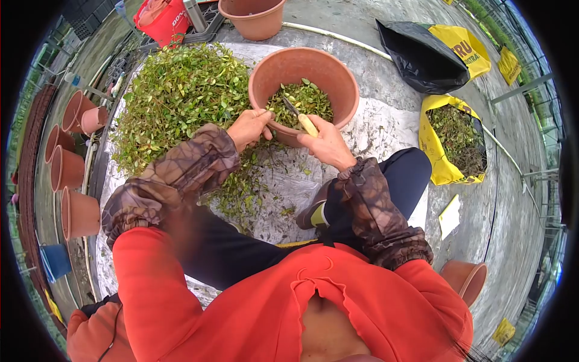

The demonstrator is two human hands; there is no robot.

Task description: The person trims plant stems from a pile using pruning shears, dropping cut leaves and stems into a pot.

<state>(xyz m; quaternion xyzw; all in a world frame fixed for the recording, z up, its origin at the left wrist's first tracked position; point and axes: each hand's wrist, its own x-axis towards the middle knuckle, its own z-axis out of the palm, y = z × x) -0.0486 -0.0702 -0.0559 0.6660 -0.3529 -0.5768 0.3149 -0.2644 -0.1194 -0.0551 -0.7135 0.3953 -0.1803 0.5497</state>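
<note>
On a pale, debris-flecked ground sheet (386,130), a seated person is working both bare hands at the near side of a round, wide-mouthed terracotta-coloured pot (344,84). The right hand (329,145) is gripping a short hand tool with a pale yellow handle (309,125) and a narrow dark metal blade (290,107) — fingers clamped around the handle, over the pot's near right side. The tool's long axis is running forward and leftward from those fingers, its blade slanting over the pot's mouth.

The left hand (248,128) is reaching to the near left rim, its thumb and forefinger drawn together; whether a thin stem is caught between them is too small to tell. The blade is lying just to the right of the left fingertips, its tip a little farther forward — near them, with a small gap showing. The right hand is controlling the handle, while the left fingertips are sitting closer to the blade.

Beyond the blade, loose green and yellowish leaves (313,99) are covering the pot's bottom; whether the tip is touching them cannot be told. A broad heap of leafy green cuttings (181,99) is spreading left of the left fingers, while a bright yellow plastic bag (429,145) holding greenery is standing well right of the right fingers.
</note>
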